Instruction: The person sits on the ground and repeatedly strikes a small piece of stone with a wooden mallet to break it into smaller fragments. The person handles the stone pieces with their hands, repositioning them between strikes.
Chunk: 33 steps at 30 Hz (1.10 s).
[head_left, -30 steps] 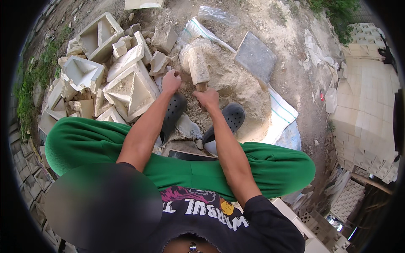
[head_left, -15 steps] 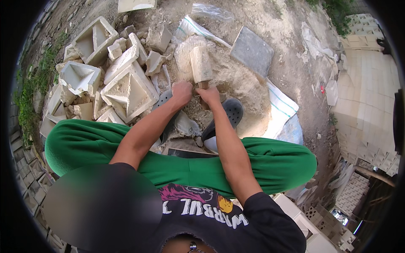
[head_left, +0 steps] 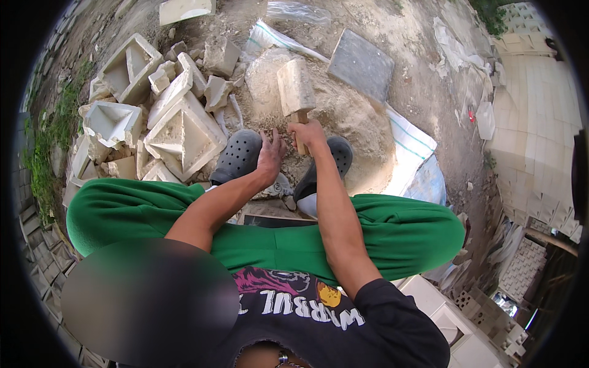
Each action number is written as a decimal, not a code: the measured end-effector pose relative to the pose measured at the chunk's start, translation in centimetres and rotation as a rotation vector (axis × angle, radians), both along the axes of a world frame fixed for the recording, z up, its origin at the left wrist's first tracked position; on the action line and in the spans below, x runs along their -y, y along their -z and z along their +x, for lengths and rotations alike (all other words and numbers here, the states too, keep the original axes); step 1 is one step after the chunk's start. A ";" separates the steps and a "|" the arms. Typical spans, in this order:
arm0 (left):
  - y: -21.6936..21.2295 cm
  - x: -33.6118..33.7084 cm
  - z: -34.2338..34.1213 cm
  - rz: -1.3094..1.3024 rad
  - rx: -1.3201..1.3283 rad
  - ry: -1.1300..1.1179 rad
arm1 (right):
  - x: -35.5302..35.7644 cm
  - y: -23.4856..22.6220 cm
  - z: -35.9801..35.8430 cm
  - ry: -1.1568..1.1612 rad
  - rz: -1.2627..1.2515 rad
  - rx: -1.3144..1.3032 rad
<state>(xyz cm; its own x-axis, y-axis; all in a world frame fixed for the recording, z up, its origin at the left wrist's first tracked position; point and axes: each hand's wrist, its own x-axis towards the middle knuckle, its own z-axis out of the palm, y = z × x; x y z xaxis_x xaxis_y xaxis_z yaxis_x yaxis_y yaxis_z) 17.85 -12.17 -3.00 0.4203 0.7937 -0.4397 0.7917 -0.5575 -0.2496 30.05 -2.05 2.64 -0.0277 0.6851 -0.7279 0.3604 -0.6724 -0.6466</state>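
Note:
My right hand [head_left: 310, 134] is closed round the handle of a wooden mallet [head_left: 296, 88]. The mallet's thick, dust-covered head points away from me, over a pile of pale crushed material [head_left: 365, 138]. Beside the left grey clog [head_left: 238, 154], my left hand [head_left: 270, 154] is low with its fingers apart, holding nothing that I can see. Its fingertips are close to the dusty ground at the near side of the pile. A white sack with teal stripes [head_left: 410, 146] lies under the pile.
Broken cream-coloured blocks [head_left: 187, 132] are heaped at the left. A grey square slab [head_left: 361, 64] lies beyond the pile to the right. Clear plastic [head_left: 299, 11] is on the ground at the far side. Stacked pale blocks [head_left: 534, 122] stand along the right.
My left hand has opened and drawn back towards the left clog. The mallet has swung slightly, its head still pointing away, with my right hand keeping its hold on the handle.

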 end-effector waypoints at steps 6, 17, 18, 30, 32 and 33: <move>0.0 -0.9 0.7 -0.084 -0.029 -0.031 | 0.2 0.9 0.5 0.007 -0.037 -0.044; 2.2 0.4 0.2 0.123 0.276 -0.158 | 0.4 0.9 -2.2 0.076 -0.074 -0.046; 2.4 0.4 0.0 0.112 0.275 -0.162 | 0.4 0.7 -2.6 0.147 -0.101 -0.092; -2.2 0.4 0.2 0.107 0.758 -1.012 | -1.1 -1.1 -1.1 0.057 -0.156 -0.092; 0.8 1.6 -2.1 0.273 0.873 -1.174 | -1.2 -0.7 -0.9 0.047 -0.177 -0.075; 2.2 2.3 -3.4 0.322 0.934 -1.176 | -1.1 -0.5 -1.0 0.047 -0.192 -0.076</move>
